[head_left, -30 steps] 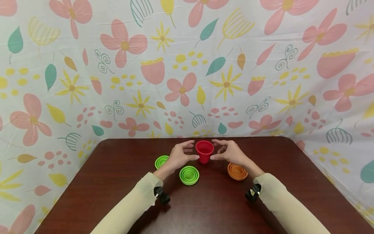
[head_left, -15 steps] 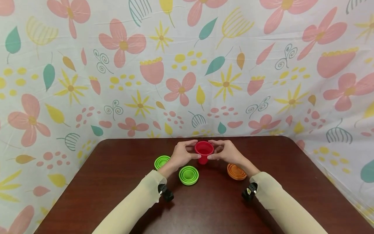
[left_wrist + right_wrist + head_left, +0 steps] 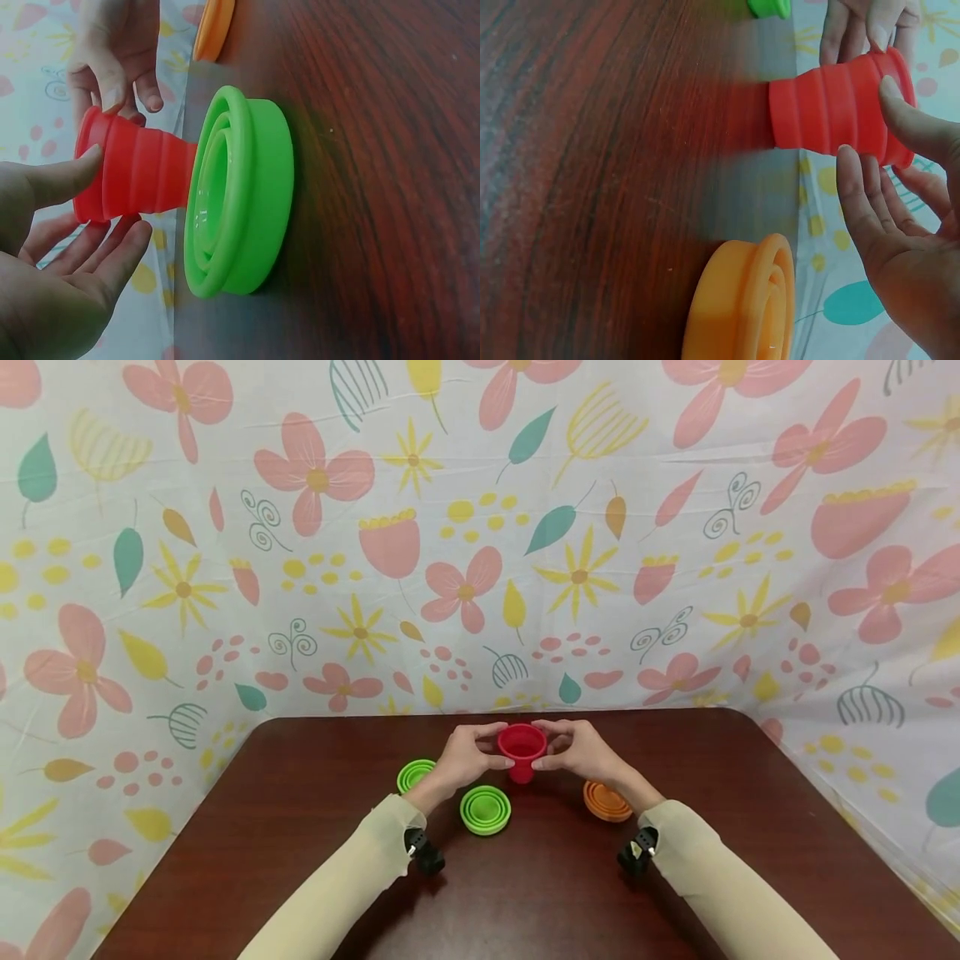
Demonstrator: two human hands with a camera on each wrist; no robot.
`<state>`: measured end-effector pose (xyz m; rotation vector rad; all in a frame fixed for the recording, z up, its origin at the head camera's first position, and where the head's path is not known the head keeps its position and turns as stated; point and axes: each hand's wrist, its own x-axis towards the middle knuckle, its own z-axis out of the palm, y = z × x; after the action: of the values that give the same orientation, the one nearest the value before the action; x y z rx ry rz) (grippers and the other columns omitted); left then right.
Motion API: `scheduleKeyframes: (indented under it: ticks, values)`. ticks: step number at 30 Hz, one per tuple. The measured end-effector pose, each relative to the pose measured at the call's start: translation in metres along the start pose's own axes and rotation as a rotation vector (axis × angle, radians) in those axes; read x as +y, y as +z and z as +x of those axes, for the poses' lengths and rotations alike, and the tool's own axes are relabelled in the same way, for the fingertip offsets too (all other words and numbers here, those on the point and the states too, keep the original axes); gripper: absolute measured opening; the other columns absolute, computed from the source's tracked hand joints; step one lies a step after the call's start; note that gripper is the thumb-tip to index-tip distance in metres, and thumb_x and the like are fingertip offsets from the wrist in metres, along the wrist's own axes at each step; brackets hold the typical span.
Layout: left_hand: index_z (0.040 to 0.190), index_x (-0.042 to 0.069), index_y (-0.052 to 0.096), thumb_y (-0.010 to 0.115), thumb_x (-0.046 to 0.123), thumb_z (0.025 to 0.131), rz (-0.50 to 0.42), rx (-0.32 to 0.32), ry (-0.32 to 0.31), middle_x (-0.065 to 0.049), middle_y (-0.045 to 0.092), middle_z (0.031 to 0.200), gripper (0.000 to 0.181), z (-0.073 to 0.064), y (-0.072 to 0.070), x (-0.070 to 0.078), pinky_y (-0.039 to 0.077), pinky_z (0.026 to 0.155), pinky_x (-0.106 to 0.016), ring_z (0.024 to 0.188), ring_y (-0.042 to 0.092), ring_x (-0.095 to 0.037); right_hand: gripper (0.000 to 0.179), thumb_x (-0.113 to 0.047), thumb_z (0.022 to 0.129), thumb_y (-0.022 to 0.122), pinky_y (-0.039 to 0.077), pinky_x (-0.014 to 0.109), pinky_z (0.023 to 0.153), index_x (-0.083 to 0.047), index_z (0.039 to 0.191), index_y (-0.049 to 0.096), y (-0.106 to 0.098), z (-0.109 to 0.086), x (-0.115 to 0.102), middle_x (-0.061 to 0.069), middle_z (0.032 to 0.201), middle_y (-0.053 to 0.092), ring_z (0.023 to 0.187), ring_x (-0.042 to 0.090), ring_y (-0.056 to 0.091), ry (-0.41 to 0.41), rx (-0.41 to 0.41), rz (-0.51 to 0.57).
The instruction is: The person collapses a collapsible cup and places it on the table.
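A red collapsible cup (image 3: 522,752) stands upright and fully extended near the table's far side. My left hand (image 3: 462,757) grips its upper part from the left, with the thumb on the near side near the rim. From the right, my right hand (image 3: 588,755) grips the same cup, thumb also in front. The right wrist view shows the ridged wall of the cup (image 3: 832,105) between both hands, fingers around its wider end. In the left wrist view a green collapsed cup (image 3: 262,195) partly covers the cup's narrow base.
Two green collapsed cups lie on the left, one nearer (image 3: 485,811) and one (image 3: 415,772) partly behind my left wrist. An orange collapsed cup (image 3: 606,802) lies beside my right wrist. The dark wooden table (image 3: 525,893) ends at a flowered cloth (image 3: 465,527).
Both hands have come inward from beside the red cup and now hold it near the rim. The cup has shifted very slightly left and nearer; the green and orange cups stay put.
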<state>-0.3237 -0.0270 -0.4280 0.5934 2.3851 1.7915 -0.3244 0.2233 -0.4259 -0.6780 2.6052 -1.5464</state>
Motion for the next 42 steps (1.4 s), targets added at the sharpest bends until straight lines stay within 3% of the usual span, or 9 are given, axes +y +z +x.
scheduleKeyframes:
  ticks: [7, 15, 21, 28, 42]
  values:
    - [0.144, 0.003, 0.064, 0.086, 0.001, 0.086, -0.046, 0.003, 0.028, -0.015, 0.070, 0.133, 0.062, -0.009, -0.007, 0.008, 0.062, 0.089, -0.036, 0.114, 0.071, -0.031, 0.069, -0.011, 0.084, 0.091, 0.060, 0.028, 0.074, 0.002, 0.144, 0.062, 0.002, -0.007, -0.016, 0.015, 0.115, 0.072, 0.093, 0.028, 0.067, -0.030, 0.020, -0.017]
    - [0.146, 0.006, 0.064, 0.085, 0.006, 0.089, -0.086, 0.020, 0.104, -0.010, 0.070, 0.133, 0.060, -0.032, -0.008, 0.019, 0.062, 0.089, -0.035, 0.117, 0.070, -0.027, 0.067, -0.010, 0.084, 0.091, 0.062, 0.030, 0.085, 0.001, 0.144, 0.062, 0.004, -0.023, -0.035, 0.017, 0.125, 0.069, 0.107, 0.033, 0.072, -0.079, 0.048, 0.032]
    - [0.145, 0.009, 0.066, 0.085, 0.009, 0.089, -0.089, 0.035, 0.141, -0.006, 0.068, 0.138, 0.059, -0.046, -0.012, 0.026, 0.063, 0.088, -0.036, 0.118, 0.070, -0.026, 0.065, -0.009, 0.083, 0.091, 0.063, 0.032, 0.084, 0.002, 0.141, 0.064, 0.008, -0.032, -0.047, 0.018, 0.128, 0.069, 0.105, 0.033, 0.074, -0.127, 0.066, 0.071]
    - [0.145, 0.009, 0.065, 0.084, 0.010, 0.091, -0.142, 0.018, 0.105, -0.007, 0.069, 0.136, 0.058, -0.064, -0.014, 0.029, 0.063, 0.088, -0.036, 0.120, 0.068, -0.028, 0.066, -0.008, 0.084, 0.090, 0.064, 0.035, 0.083, 0.001, 0.143, 0.063, 0.018, -0.047, -0.060, 0.017, 0.125, 0.073, 0.105, 0.032, 0.073, -0.088, 0.048, 0.160]
    - [0.147, 0.007, 0.063, 0.082, 0.013, 0.094, -0.176, -0.036, 0.109, -0.009, 0.071, 0.133, 0.057, -0.091, -0.012, 0.030, 0.061, 0.090, -0.031, 0.118, 0.068, -0.028, 0.064, -0.023, 0.086, 0.090, 0.064, 0.035, 0.080, -0.006, 0.142, 0.066, 0.027, -0.074, -0.069, 0.012, 0.124, 0.074, 0.101, 0.029, 0.072, 0.016, 0.081, 0.110]
